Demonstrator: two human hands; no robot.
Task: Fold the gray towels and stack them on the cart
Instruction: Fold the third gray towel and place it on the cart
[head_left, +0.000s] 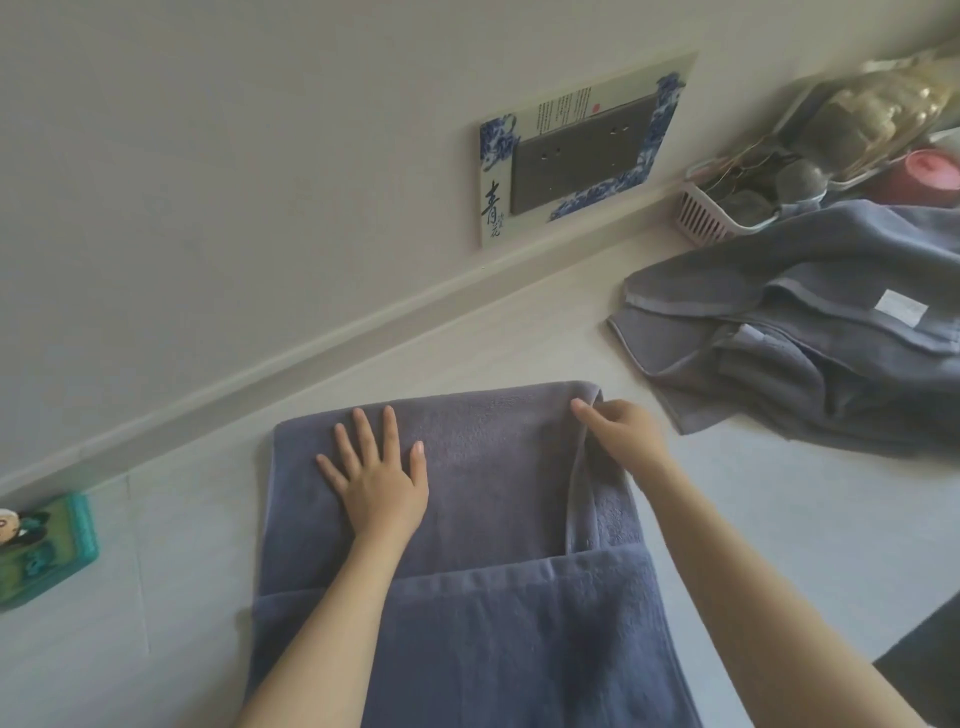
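A gray towel lies flat on the pale surface in front of me, its far part folded back toward me over the near part. My left hand presses flat on the folded layer with its fingers spread. My right hand pinches the towel's right edge near the far right corner, where the cloth bunches into a ridge. A pile of more gray towels lies crumpled at the right; one of them shows a white label.
A pink plastic basket holding dark rounded things stands against the wall at the far right. A blue-and-white framed socket plate is on the wall. A green box sits at the left edge. A dark object shows at the lower right.
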